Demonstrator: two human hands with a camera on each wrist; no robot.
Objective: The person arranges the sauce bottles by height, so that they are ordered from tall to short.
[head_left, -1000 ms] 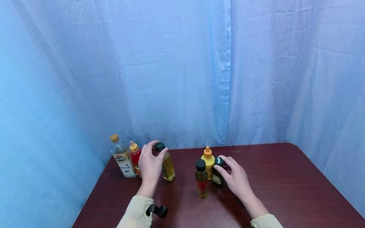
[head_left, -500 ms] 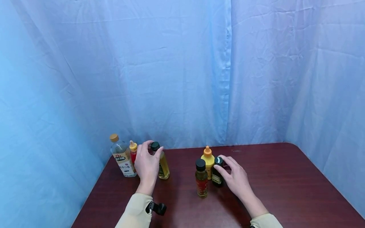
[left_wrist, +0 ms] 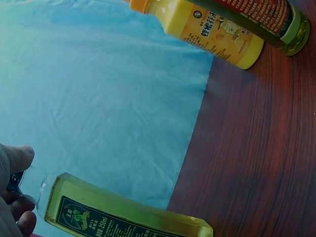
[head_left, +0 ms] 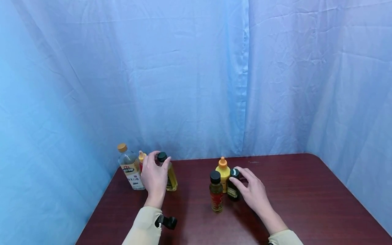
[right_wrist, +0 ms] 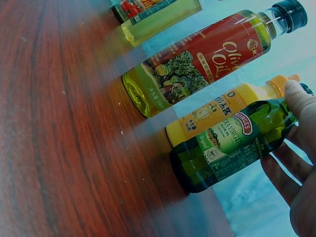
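Note:
My left hand (head_left: 154,177) pinches the dark cap of a clear oil bottle (head_left: 172,178) with yellow-green oil, thumb and fingers on either side. The left wrist view shows that bottle's dark green label (left_wrist: 94,219). At the right, my right hand (head_left: 254,190) grips a dark green olive oil bottle (right_wrist: 232,143) by its neck and cap. Beside it stand a yellow squeeze bottle (head_left: 223,173) with an orange tip and a red-labelled olive oil bottle (head_left: 216,194) with a black cap. A red squeeze bottle (head_left: 141,158) is mostly hidden behind my left hand.
A tall clear bottle (head_left: 132,172) with an orange cap and pale label stands at the far left of the dark wooden table (head_left: 294,197). Blue curtains (head_left: 196,78) hang behind the table and along both its sides.
My left hand has moved left with the clear oil bottle, closer to the red squeeze bottle, which is now more covered. The right hand and the bottles around it have stayed in place.

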